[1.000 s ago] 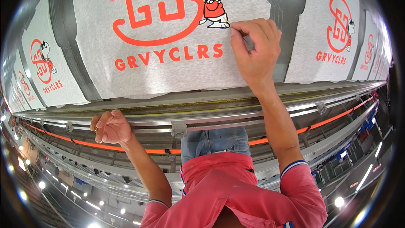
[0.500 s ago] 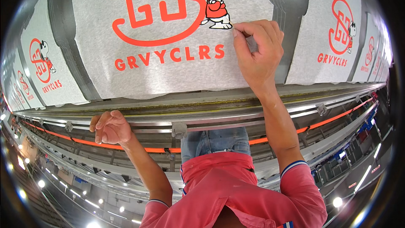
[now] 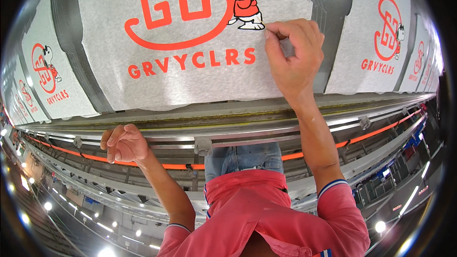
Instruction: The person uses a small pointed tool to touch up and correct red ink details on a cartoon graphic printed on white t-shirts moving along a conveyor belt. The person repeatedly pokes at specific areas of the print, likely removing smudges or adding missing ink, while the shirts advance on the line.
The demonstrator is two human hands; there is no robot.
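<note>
A light grey printed fabric panel [image 3: 166, 93] lies before me, bearing a red looped emblem with red lettering below it. At the emblem's right side is a printed cartoon dog [image 3: 246, 5] in a red sweater. My right hand [image 3: 299, 59] rests at the dog's foot, thumb and forefinger pinched together against the cloth; anything between the tips is too small to make out. Off the panel, at the lower left, my left hand [image 3: 126, 143] hovers near the metal rail with loosely curled fingers apart, holding nothing.
More printed panels, one at the left [image 3: 52, 81] and one at the right [image 3: 364, 47], lie along the same dark grey bed [image 3: 328, 19]. A metal rail [image 3: 247, 138] with clamps runs along its near edge. Below it stretches an orange strip [image 3: 166, 165].
My right hand has shifted very slightly right and up in the picture, still pinched at the dog's foot. The left hand stays in nearly the same place.
</note>
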